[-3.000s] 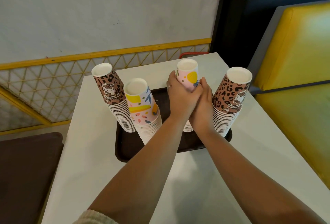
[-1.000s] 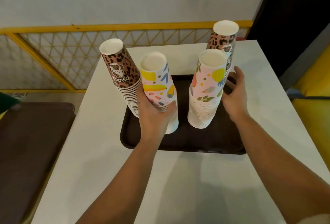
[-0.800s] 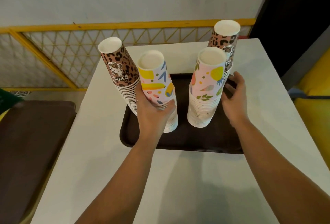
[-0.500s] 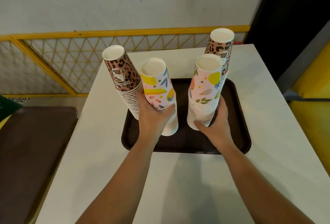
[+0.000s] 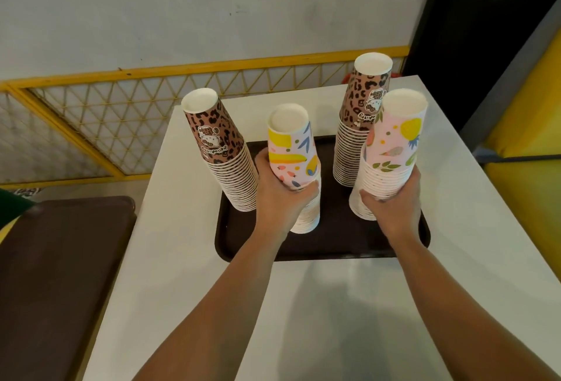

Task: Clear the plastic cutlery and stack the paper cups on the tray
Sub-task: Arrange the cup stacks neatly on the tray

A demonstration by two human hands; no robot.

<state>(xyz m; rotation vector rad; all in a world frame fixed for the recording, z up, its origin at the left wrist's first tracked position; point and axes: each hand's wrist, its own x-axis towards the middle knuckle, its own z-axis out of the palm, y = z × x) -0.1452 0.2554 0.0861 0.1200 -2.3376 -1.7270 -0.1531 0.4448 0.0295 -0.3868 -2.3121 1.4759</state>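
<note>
The left hand (image 5: 280,198) grips the left floral stack (image 5: 293,165); the right hand (image 5: 391,204) clasps the right floral stack (image 5: 385,162), both on the tray (image 5: 334,244). Likely arranging stacks; next, combining them needs careful alignment.

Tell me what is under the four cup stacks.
All four stacks stand on the dark brown tray, which lies on the white table. The left hand grips one floral stack, the right hand the other. Inside the upside-down cups is hidden.
</note>
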